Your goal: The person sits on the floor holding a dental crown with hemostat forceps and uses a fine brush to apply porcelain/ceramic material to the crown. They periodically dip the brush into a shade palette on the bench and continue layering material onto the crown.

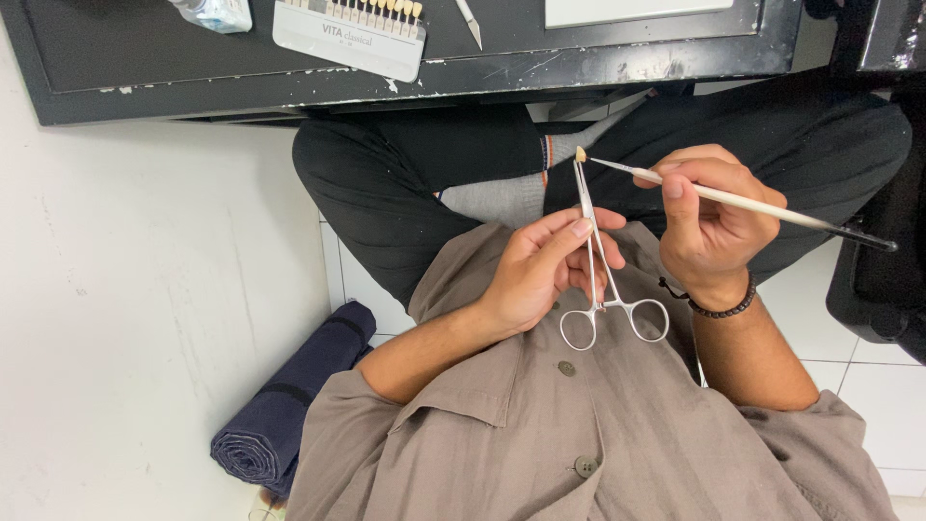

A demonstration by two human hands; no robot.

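Rolled cloth: a dark blue roll of fabric [289, 405] lies on the white floor at the lower left, beside the person's sleeve.
Table: a black table [145, 58] with chipped edges runs along the top of the view.
Shade guide: a white card holding a row of small tooth samples [352, 29] rests on the table, near its front edge.
Left hand: the left hand [540, 270] is closed around the shanks of a metal clamp, thumb and fingers pinching it, above the lap.
Clamp: the scissor-handled steel forceps [598, 260] stand nearly upright; the two finger rings hang free below the hand, and the tips are shut.
Tooth piece: a small cream-coloured tooth-like piece [581, 153] sits gripped in the forceps tips, in the air over the person's dark trousers, just below the table edge.
Brush: a thin pale-handled brush [762, 205] slants from lower right to upper left; its fine tip ends just beside the tooth piece; whether it touches cannot be told.
Right hand: the right hand [709, 217] grips the brush handle like a pen, fingers closed on it; a dark bead bracelet [723, 309] circles the wrist.
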